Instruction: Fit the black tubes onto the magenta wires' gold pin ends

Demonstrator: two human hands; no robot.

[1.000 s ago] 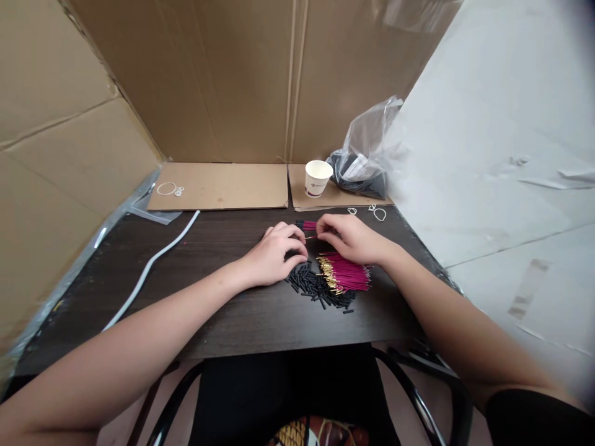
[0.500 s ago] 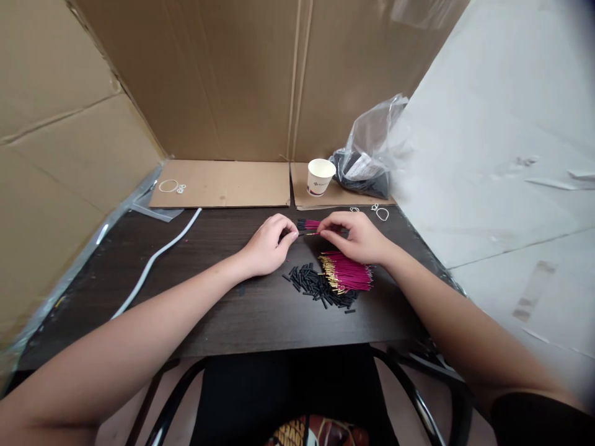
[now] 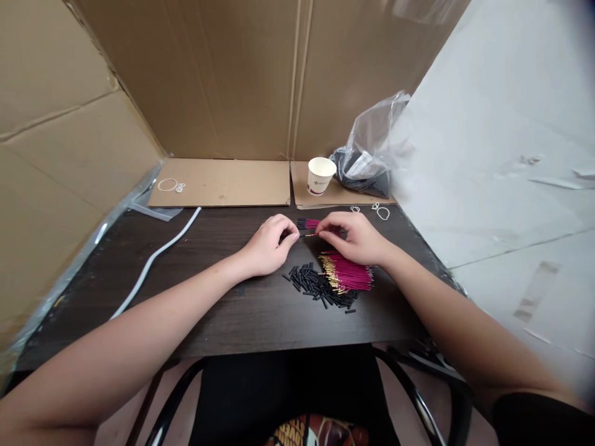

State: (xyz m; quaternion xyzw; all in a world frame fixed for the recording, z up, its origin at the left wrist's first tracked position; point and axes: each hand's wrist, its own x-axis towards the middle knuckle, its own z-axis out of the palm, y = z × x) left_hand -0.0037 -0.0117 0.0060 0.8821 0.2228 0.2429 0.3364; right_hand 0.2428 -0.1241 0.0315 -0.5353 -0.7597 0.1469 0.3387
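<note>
Between finger and thumb, my right hand [image 3: 351, 235] pinches a magenta wire with a gold tip [image 3: 310, 235], which points left. My left hand [image 3: 273, 243] is closed in a pinch on a short black sleeve [image 3: 301, 236], right at the wire's tip; whether the tip sits inside it I cannot tell. Just behind the fingers lie magenta wires with black ends [image 3: 307, 223], partly hidden by my right hand. Nearer to me is a bundle of magenta wires with gold tips [image 3: 346, 271], resting partly over a heap of loose black sleeves [image 3: 316, 286].
A paper cup [image 3: 320, 176] and a clear bag of black pieces [image 3: 365, 172] stand on cardboard at the back. Rubber bands [image 3: 382, 214] lie near the right. A pale tube [image 3: 155, 257] curves along the left. Cardboard walls [image 3: 223, 80] enclose the table [image 3: 209, 322].
The wire's gold tip has come slightly closer to the black sleeve as my right hand shifted a little left. My left hand has hardly moved.
</note>
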